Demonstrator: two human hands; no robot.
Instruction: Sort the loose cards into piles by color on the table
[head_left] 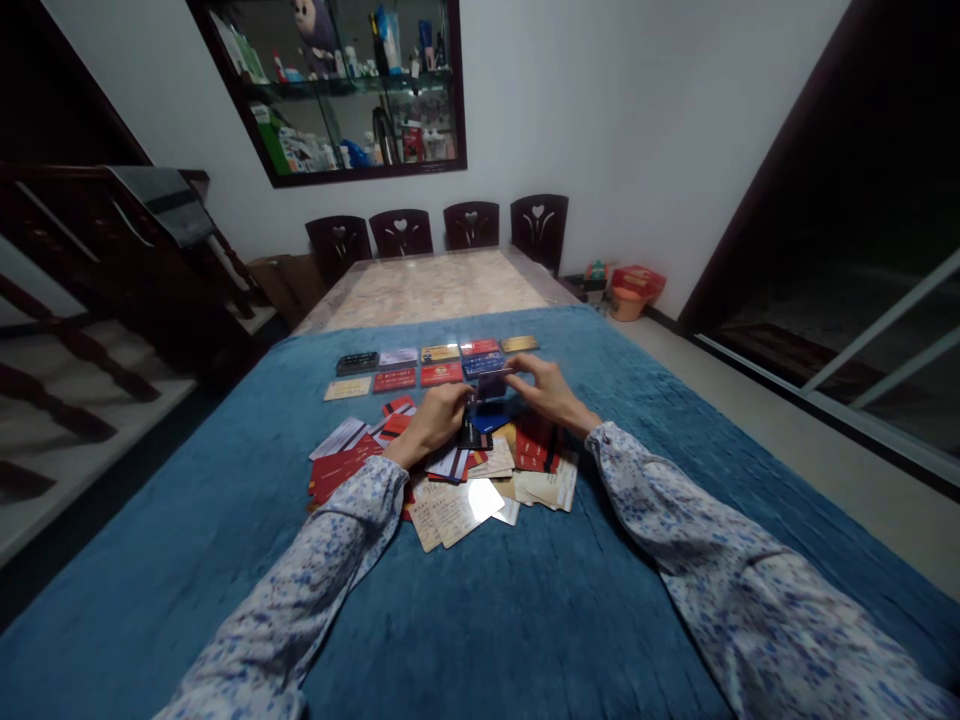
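Head view, held card (pixel 491 386): dark, raised between both hands, over the pile's far edge.
Left hand (pixel 435 420): fingers narrow, pinching its left edge.
Right hand (pixel 547 390): thumb and fingertips closed on its right edge.
Loose pile (pixel 491 460): mixed cards, blue cloth (pixel 555 610) beneath.
Two rows of cards (pixel 441 374): beyond pile.

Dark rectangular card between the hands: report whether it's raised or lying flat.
Raised: the left hand and right hand hold the dark rectangular card at its sides, above the scattered multicoloured cards.
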